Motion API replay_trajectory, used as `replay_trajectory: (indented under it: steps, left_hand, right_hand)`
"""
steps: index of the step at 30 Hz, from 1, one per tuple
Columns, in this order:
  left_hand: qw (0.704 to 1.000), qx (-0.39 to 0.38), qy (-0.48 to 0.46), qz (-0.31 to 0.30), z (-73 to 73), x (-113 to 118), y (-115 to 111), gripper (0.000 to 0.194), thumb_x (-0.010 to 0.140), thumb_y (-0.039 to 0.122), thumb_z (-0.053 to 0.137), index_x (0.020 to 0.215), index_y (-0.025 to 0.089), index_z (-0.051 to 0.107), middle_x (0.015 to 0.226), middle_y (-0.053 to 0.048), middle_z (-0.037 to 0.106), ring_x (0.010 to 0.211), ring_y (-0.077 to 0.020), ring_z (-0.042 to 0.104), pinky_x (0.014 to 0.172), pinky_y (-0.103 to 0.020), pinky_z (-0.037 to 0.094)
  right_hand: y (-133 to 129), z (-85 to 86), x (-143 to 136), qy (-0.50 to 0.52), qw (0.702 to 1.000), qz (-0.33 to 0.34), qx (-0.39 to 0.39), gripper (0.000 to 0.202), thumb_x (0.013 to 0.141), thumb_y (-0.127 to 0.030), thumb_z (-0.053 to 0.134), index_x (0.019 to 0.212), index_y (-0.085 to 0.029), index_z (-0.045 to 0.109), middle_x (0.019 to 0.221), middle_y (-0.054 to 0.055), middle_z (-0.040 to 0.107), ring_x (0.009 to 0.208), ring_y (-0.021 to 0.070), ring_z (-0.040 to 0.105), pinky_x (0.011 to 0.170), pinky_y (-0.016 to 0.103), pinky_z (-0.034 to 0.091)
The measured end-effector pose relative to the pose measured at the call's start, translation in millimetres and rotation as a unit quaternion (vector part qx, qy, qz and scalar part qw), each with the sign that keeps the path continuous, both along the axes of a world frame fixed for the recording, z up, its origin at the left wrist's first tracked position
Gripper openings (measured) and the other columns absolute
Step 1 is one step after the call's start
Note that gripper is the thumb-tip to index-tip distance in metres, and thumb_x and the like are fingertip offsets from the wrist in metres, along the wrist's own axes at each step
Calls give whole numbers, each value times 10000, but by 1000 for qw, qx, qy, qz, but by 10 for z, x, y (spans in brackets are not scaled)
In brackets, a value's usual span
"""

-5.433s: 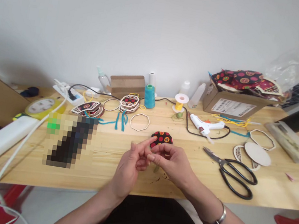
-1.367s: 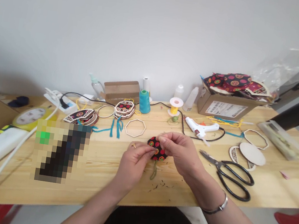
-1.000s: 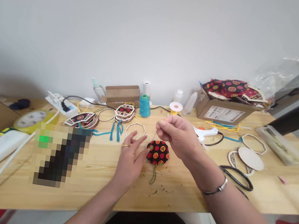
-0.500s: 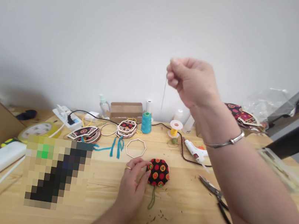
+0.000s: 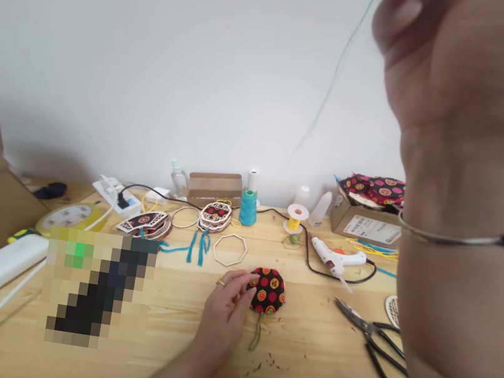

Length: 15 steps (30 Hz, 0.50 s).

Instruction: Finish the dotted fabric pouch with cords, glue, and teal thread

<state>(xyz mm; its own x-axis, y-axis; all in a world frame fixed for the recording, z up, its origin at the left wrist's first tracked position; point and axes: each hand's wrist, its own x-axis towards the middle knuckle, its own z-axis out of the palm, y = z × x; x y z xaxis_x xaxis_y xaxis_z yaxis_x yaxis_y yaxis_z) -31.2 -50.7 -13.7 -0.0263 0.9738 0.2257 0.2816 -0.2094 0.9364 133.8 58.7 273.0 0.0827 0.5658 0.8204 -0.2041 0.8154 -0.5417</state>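
Tabletop (image 5: 164, 334): dotted disc (image 5: 269, 291), box (image 5: 364, 226) of fabric (image 5: 375, 188)

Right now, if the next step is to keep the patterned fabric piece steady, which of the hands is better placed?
Probably the left hand: it touches the left side of the patterned fabric piece. The right hand is raised high, close to the camera, with a thin thread hanging from it.

Nothing seems readable here
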Motion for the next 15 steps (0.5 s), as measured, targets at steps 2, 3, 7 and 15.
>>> replay_trajectory:
  steps: [2, 3, 7, 15]
  left_hand:
    - [998, -42, -29, -48, 114, 17, -65, 183, 803, 261, 567, 918, 209, 699, 891, -62, 668, 843, -184, 602, 781, -299, 458]
    - [992, -85, -46, -82, 174, 28, -104, 171, 799, 276, 577, 871, 197, 709, 777, -50, 673, 702, -159, 602, 683, -274, 467]
    - [919, -267, -175, -231, 347, 96, -249, 199, 782, 304, 607, 776, 135, 712, 711, -74, 694, 474, -102, 554, 488, -223, 402]
    - [721, -427, -497, -223, 213, 170, -279, 361, 826, 402, 519, 909, 93, 685, 963, -150, 696, 910, -269, 648, 835, -408, 466]
  right_hand:
    - [-163, -259, -14, -75, 996, -44, 13, 404, 787, -289, 213, 635, -75, 519, 540, -65, 496, 623, 6, 557, 500, 243, 286]
    - [-235, -423, -31, -110, 993, -50, 2, 289, 784, -275, 386, 643, -79, 545, 539, -51, 534, 560, 17, 549, 492, 226, 300]
    - [-420, -1164, -108, -173, 965, -9, -195, 153, 761, -176, 587, 618, -135, 553, 496, -50, 552, 449, 30, 501, 465, 170, 376]
    - [-943, -2174, -90, -293, 894, -3, -340, 110, 801, -158, 530, 695, -177, 553, 626, -9, 597, 559, 96, 532, 535, 228, 431]
